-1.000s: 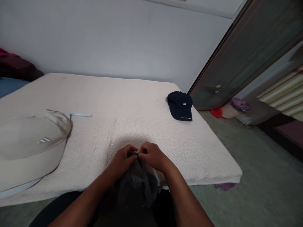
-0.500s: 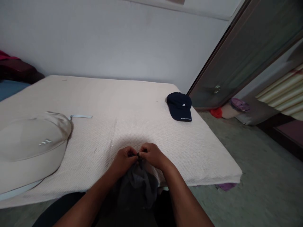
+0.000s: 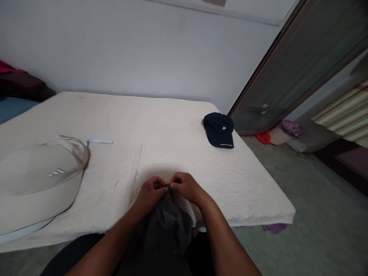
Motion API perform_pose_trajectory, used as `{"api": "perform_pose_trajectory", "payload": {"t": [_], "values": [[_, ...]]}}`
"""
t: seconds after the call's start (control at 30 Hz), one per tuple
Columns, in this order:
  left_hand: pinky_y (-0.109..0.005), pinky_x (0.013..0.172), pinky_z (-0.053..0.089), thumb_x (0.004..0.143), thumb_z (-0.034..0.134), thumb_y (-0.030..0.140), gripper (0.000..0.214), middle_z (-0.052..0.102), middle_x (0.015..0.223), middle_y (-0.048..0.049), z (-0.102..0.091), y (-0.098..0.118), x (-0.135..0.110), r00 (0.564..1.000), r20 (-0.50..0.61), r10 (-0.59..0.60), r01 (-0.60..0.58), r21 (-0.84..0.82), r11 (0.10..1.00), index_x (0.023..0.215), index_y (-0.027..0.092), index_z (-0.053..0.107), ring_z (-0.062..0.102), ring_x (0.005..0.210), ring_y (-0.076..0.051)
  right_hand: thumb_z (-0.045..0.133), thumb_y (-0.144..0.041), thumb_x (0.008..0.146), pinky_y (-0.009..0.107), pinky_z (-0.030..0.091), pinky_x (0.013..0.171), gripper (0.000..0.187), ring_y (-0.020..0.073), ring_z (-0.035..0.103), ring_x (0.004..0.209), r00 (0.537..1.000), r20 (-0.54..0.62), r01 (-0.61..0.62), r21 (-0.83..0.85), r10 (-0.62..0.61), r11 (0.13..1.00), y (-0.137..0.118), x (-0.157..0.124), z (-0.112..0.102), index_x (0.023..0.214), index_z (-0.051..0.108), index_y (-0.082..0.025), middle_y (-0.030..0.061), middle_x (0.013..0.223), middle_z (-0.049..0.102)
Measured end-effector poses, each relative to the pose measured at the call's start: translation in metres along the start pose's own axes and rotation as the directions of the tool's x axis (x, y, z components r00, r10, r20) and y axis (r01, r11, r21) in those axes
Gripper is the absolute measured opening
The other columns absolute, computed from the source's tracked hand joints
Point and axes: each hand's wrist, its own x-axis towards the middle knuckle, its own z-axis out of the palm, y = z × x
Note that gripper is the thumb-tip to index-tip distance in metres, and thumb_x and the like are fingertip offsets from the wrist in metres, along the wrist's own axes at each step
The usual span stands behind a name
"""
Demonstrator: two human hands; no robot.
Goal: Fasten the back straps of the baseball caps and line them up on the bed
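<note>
Both my hands are together over the near edge of the bed, each in a pinch. My left hand point(image 3: 151, 194) and my right hand point(image 3: 185, 187) grip the narrow upper end of a dark grey cloth item point(image 3: 169, 222), their fingertips almost meeting. The soft, folded item hangs down towards my lap; its lower part fades into shadow, and its kind is not clear. A beige cap point(image 3: 37, 172) with a small light logo and a loose pale strap lies to the left. Farther off on the right rests a navy cap point(image 3: 219, 129) with white lettering.
A pale textured cover point(image 3: 161, 126) lies over the bed, which meets a white wall point(image 3: 129, 50). Dark red and blue things point(image 3: 23, 88) stand at the far left. Beyond the bed's right edge are a grey floor point(image 3: 322, 214) and a bin with a purple liner point(image 3: 283, 132).
The view has shifted very slightly. Both hands keep their pinch on the dark grey cloth item, with only tiny finger movement; the two caps lie where they were.
</note>
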Motion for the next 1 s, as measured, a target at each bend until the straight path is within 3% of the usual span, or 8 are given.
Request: {"api": "perform_pose_trajectory", "payload": {"t": [0.53, 0.8, 1.0], "values": [[-0.025, 0.058, 0.046, 0.061, 0.068, 0.019, 0.016, 0.067, 0.061, -0.0015, 0.001, 0.0044, -0.0029, 0.993, -0.021, -0.115, 0.111, -0.145, 0.983, 0.07, 0.016, 0.055, 0.063, 0.056, -0.014, 0.052, -0.01, 0.068, 0.022, 0.041, 0.051, 0.008, 0.0106, 0.054, 0.054, 0.997, 0.072, -0.02, 0.249, 0.002, 0.968, 0.0009, -0.0018, 0.0038, 0.072, 0.057, -0.015, 0.0012, 0.06, 0.062], [-0.022, 0.053, 0.041, 0.065, 0.067, 0.025, 0.018, 0.064, 0.058, 0.0009, 0.002, -0.0015, -0.0014, 0.999, -0.038, -0.013, 0.009, -0.099, 0.995, 0.07, 0.017, 0.052, 0.06, 0.053, -0.012, 0.053, -0.011, 0.069, 0.022, 0.04, 0.053, 0.009, 0.011, 0.055, 0.057, 0.999, 0.035, 0.005, 0.172, -0.011, 0.985, 0.0015, -0.0036, 0.0029, 0.074, 0.058, -0.016, 0.001, 0.061, 0.063], [-0.023, 0.054, 0.041, 0.064, 0.067, 0.026, 0.016, 0.066, 0.062, -0.0009, 0.0009, 0.0022, -0.0028, 0.999, -0.011, -0.044, 0.044, 0.011, 0.999, 0.07, 0.015, 0.057, 0.06, 0.056, -0.013, 0.052, -0.009, 0.068, 0.022, 0.042, 0.052, 0.01, 0.0108, 0.055, 0.054, 0.998, 0.07, -0.022, 0.266, 0.004, 0.964, -0.002, -0.0061, 0.0015, 0.072, 0.057, -0.015, 0.0007, 0.059, 0.062]]}}
